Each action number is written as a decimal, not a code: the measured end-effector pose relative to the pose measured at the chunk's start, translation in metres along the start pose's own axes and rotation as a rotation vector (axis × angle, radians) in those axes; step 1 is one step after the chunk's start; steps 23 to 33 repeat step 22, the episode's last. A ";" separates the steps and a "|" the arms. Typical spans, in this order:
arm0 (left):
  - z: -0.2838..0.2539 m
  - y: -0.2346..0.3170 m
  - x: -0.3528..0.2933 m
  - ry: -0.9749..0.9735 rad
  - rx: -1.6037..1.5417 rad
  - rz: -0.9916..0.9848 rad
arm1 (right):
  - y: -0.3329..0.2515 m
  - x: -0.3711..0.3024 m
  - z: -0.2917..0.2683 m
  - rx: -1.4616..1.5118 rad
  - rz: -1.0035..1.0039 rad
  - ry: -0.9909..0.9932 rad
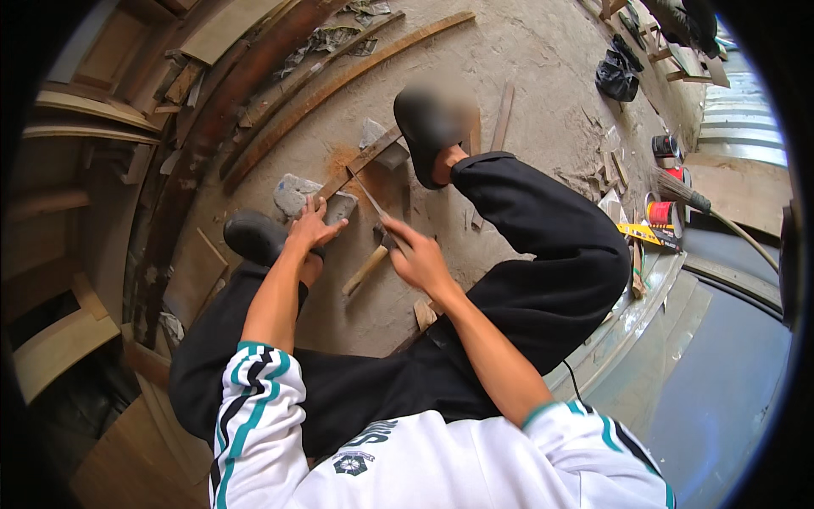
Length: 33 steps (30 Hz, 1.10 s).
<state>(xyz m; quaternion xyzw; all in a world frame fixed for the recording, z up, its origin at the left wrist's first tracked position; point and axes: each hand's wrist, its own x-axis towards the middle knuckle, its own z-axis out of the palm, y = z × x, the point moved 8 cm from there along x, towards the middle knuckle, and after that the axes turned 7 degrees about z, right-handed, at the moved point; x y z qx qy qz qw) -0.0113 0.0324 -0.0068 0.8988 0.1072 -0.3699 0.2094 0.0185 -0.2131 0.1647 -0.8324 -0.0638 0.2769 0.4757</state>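
A narrow wooden strip (370,156) lies across two grey concrete blocks, the near block (297,194) and the far block (392,154). My left hand (310,229) rests on the strip's near end, fingers spread and thumb out to the right. Closed round the grip of a saw is my right hand (420,261); its palm hides the grip. The thin, tapering saw blade (368,194) meets the strip's edge near the middle. Orange-brown sawdust (341,161) is scattered beside that spot. Below the blade a hammer (365,271) with a wooden handle lies on the floor.
Long wooden battens (339,81) lie at the far left, near wooden shelving (76,199). My shod feet flank the blocks. At right are paint cans (663,212), a broom (685,192) and a glass-like panel (670,373). A black plastic bag (617,76) sits farther back.
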 end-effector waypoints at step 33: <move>-0.006 -0.002 -0.012 -0.003 0.023 -0.044 | -0.016 -0.068 -0.034 -0.006 -0.024 -0.089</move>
